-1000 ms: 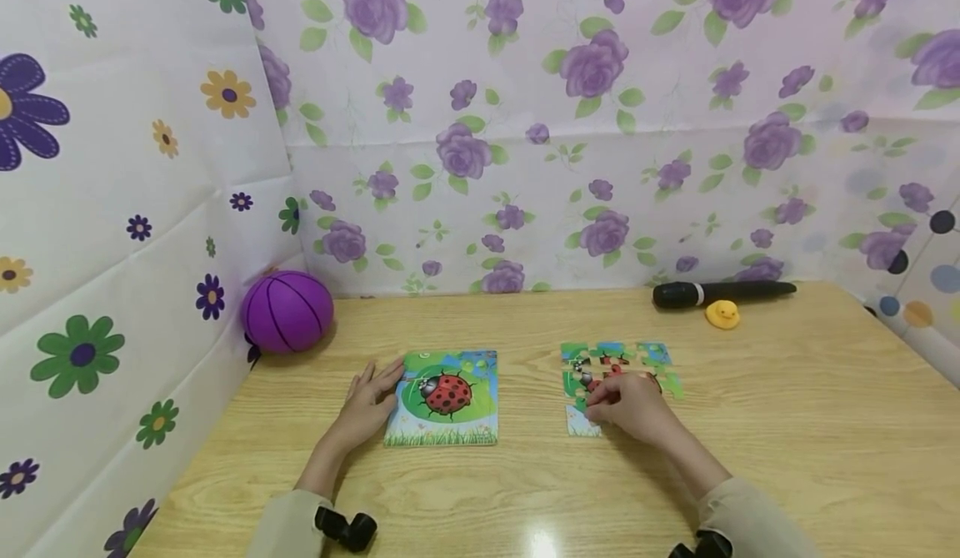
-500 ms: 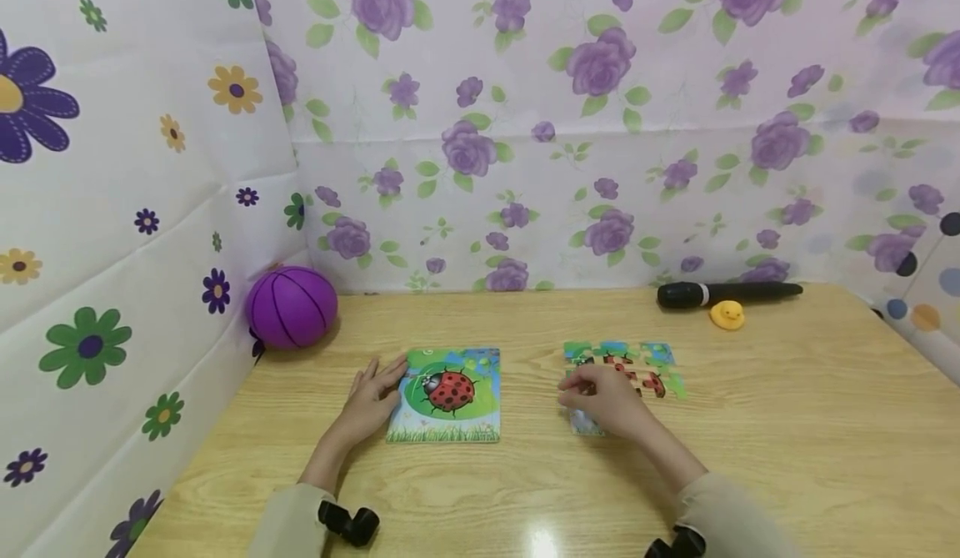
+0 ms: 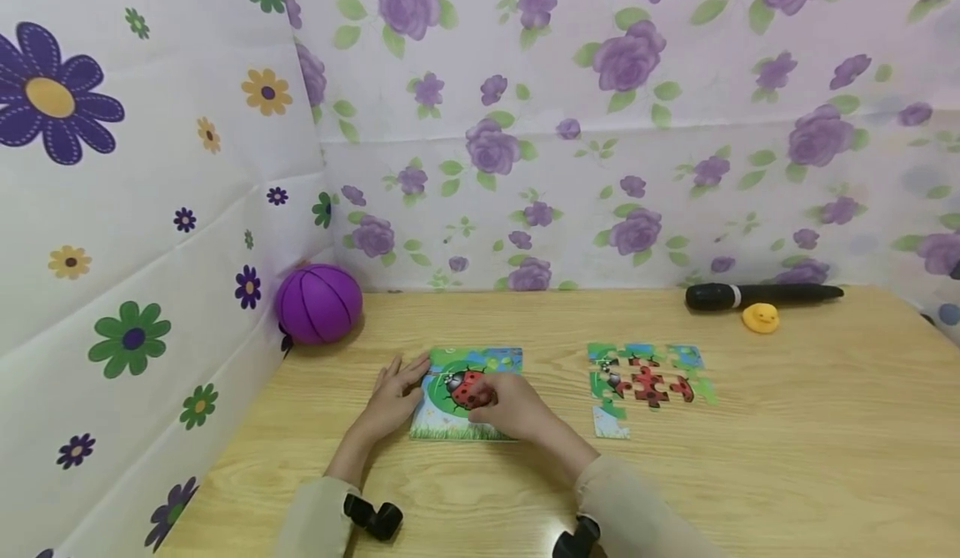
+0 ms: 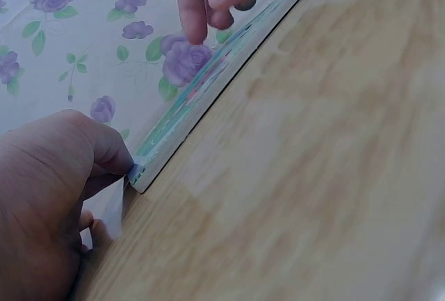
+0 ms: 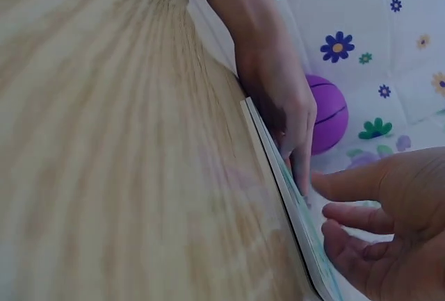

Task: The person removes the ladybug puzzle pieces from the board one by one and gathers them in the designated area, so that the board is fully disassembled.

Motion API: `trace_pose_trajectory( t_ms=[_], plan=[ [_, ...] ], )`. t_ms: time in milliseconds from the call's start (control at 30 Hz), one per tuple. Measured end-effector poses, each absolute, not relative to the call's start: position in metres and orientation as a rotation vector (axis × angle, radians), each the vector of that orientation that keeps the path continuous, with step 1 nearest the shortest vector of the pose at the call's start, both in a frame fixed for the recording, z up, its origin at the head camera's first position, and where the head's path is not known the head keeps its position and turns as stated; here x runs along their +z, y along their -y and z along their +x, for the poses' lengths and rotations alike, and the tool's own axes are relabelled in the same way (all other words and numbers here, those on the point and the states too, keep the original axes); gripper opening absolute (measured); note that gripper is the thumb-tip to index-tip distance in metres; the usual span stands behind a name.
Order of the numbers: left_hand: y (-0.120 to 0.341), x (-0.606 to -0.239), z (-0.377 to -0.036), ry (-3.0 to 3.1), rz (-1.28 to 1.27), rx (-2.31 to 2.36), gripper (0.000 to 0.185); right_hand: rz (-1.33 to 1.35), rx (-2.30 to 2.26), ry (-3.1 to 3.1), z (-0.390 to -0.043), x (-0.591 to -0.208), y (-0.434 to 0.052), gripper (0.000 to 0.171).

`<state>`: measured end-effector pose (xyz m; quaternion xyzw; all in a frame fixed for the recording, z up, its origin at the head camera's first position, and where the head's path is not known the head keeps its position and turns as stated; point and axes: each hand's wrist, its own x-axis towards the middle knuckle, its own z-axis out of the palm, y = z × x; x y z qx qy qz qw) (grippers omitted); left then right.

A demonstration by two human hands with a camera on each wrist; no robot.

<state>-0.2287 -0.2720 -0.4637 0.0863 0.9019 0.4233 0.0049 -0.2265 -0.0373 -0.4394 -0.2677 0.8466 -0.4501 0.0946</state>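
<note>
A square ladybug puzzle board (image 3: 442,426) lies flat on the wooden table. My left hand (image 3: 392,401) rests at its left edge, fingers extended; in the left wrist view the hand (image 4: 52,183) touches the board's corner. Over the board's right half is my right hand (image 3: 517,412), bent at the fingers and covering part of the ladybug. The right wrist view shows this right hand (image 5: 389,217) with thumb and fingers apart and nothing between them. Farther right lie several ladybug puzzle pieces (image 3: 650,384), partly laid together, with a pale corner piece (image 3: 611,424) at the lower left.
At the back left, a purple ball (image 3: 318,304) sits against the flowered cloth. Toward the back right lie a thick black pen (image 3: 765,294) and a small yellow duck (image 3: 761,318). Patterned cloth (image 3: 525,133) hangs behind and to the left of the table (image 3: 465,491).
My right hand has moved left from the loose puzzle pieces to above the board, uncovering the pieces. My left hand stays at the board's edge. The head view has turned slightly right-to-left.
</note>
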Motion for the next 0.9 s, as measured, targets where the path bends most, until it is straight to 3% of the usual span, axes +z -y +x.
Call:
trace_pose_trajectory(
  t_ms=[167,267,733,900],
  plan=[
    [0.269,-0.463,-0.230,-2.830,0.267,1.306,0.050,-0.733,-1.259,-2.518,-0.227,-0.438,0.037,0.042],
    [0.269,-0.461,-0.232,-2.831,0.264,1.298,0.050,-0.745,-1.257,-2.495,-0.229,-0.439,0.035,0.043],
    [0.271,-0.460,-0.232,-2.826,0.252,1.286,0.052,-0.733,-1.405,-2.375,-0.234,-0.448,0.035,0.034],
    [0.271,-0.463,-0.231,-2.819,0.241,1.303,0.052,-0.622,-1.547,-2.301,-0.234,-0.453,0.033,0.020]
  ],
)
